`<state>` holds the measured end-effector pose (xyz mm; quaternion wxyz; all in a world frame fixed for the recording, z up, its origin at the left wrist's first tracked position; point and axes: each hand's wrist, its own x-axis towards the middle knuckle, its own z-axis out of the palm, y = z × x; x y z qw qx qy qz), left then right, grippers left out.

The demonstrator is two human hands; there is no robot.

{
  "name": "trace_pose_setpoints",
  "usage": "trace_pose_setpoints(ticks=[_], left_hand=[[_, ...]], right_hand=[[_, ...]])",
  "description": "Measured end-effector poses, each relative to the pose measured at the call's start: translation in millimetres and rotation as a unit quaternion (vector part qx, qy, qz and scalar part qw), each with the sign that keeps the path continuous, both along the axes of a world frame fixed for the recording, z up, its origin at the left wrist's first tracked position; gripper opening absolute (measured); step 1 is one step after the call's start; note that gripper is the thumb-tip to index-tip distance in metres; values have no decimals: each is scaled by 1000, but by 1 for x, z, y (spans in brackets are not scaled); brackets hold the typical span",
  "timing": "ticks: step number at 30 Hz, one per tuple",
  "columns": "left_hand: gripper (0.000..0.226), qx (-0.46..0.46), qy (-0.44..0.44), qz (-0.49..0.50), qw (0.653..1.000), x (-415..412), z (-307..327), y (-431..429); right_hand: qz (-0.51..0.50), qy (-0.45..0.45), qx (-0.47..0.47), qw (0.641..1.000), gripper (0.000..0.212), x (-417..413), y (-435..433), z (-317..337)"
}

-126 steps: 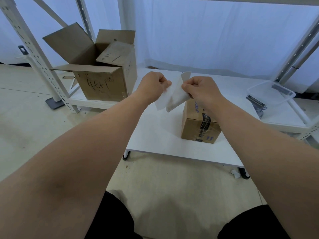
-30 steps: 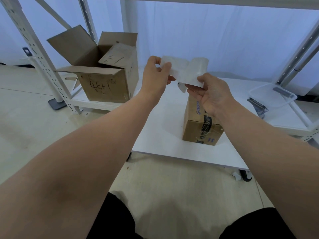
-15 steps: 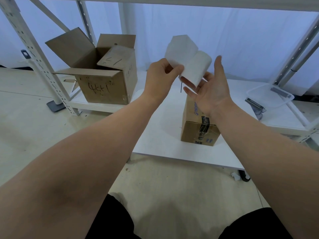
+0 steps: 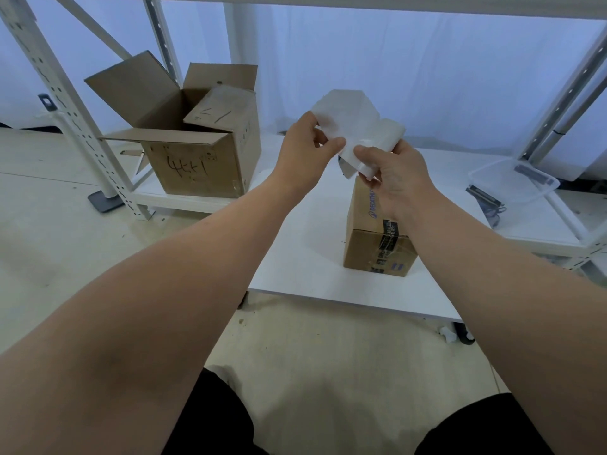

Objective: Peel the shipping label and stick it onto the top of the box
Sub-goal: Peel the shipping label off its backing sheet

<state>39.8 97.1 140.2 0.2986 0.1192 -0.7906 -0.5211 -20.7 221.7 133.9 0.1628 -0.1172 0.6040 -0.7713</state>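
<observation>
A white shipping label (image 4: 348, 116) is held up in the air above the small taped cardboard box (image 4: 371, 244), partly separated from its curled backing sheet (image 4: 382, 139). My left hand (image 4: 307, 149) pinches the flat upper sheet at its lower left edge. My right hand (image 4: 392, 175) pinches the curled sheet at its lower end. The box stands on the low white table (image 4: 312, 257), and my right hand and forearm hide its top.
A large open cardboard box (image 4: 197, 149) marked with handwriting sits on the low shelf at the left. A clear plastic bin (image 4: 512, 178) and some dark clips lie at the right. White rack uprights (image 4: 62, 93) flank the scene.
The two sheets have come further apart since the first frame. My right hand, open under the curl half a second ago, now pinches it, and both hands have dropped slightly.
</observation>
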Motion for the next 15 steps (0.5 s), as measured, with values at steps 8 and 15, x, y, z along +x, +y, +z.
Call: trace_pose_setpoints(ticks=[8, 15], left_hand=[[26, 31, -15, 18, 999, 0, -6, -9], [23, 55, -34, 42, 997, 2, -7, -14]], right_hand=[[4, -18, 16, 1000, 34, -1, -5, -2], [19, -9, 36, 999, 29, -1, -7, -5]])
